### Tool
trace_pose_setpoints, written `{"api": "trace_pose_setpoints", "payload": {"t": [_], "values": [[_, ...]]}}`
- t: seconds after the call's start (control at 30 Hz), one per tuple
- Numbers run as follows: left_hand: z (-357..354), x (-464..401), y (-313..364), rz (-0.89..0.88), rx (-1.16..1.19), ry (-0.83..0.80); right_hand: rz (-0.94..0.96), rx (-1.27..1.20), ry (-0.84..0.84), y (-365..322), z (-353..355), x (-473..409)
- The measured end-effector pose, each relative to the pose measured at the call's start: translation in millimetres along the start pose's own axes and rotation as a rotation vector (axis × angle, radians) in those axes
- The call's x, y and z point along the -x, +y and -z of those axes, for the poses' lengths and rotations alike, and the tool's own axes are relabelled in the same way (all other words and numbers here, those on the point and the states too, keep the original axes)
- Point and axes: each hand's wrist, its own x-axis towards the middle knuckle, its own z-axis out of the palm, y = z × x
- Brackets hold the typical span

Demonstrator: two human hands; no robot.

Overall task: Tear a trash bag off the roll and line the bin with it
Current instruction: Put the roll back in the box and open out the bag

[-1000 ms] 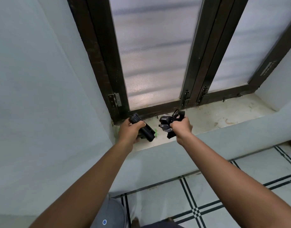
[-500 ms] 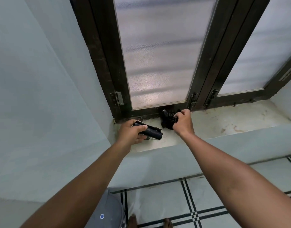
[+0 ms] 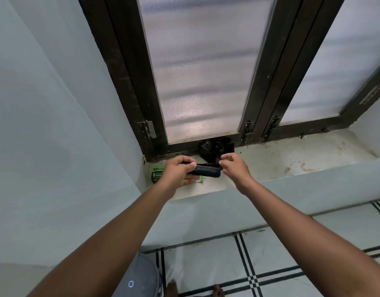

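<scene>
My left hand [image 3: 178, 172] grips a black roll of trash bags [image 3: 206, 170] and holds it level just above the window sill [image 3: 270, 163]. My right hand [image 3: 235, 167] hovers at the roll's right end with its fingers loosely curled, and I see nothing in its grip. Behind both hands a crumpled black bag [image 3: 208, 147] lies on the sill against the window frame. No bin can be made out for certain.
A green-printed wrapper [image 3: 157, 173] lies on the sill under my left hand. Dark window frames [image 3: 262, 82] with frosted panes rise behind the sill. Below are the tiled floor [image 3: 281, 254], my bare feet and a grey rounded thing [image 3: 139, 275] with a blue dot.
My right hand carried the crumpled bag to the window frame, let go of it there, and came back to the roll's end. My left hand turned the roll level.
</scene>
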Motion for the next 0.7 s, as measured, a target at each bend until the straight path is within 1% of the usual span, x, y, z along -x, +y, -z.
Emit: {"api": "trace_pose_setpoints", "payload": {"t": [0.07, 0.1, 0.2, 0.3, 0.4, 0.47, 0.53, 0.6, 0.63, 0.7], "values": [[-3, -1, 1, -0.034, -0.039, -0.051, -0.117, -0.257, -0.141, -4, -1, 9], [-5, -3, 2, -0.053, -0.061, -0.071, -0.16, -0.332, -0.201, -6, 0, 12], [-8, -7, 3, -0.107, -0.15, -0.1, -0.225, -0.322, -0.309, -11, 8, 18], [-11, -13, 4, -0.144, -0.208, -0.117, -0.263, -0.347, -0.34, -16, 14, 20], [-9, -18, 7, -0.134, -0.214, -0.14, -0.289, -0.43, -0.352, -15, 17, 15], [-5, -25, 9, -0.167, -0.299, -0.116, -0.285, -0.463, -0.323, -13, 20, 12], [2, -35, 8, -0.223, -0.458, -0.016, -0.269, -0.5, -0.269, -12, 23, 14], [9, -44, 5, -0.259, -0.699, 0.052, -0.245, -0.517, -0.222, -9, 27, 14], [12, -49, 2, -0.272, -0.867, 0.044, -0.235, -0.513, -0.204, -7, 29, 14], [15, -56, -7, -0.286, -1.201, -0.037, -0.216, -0.512, -0.173, -2, 31, 12]]}}
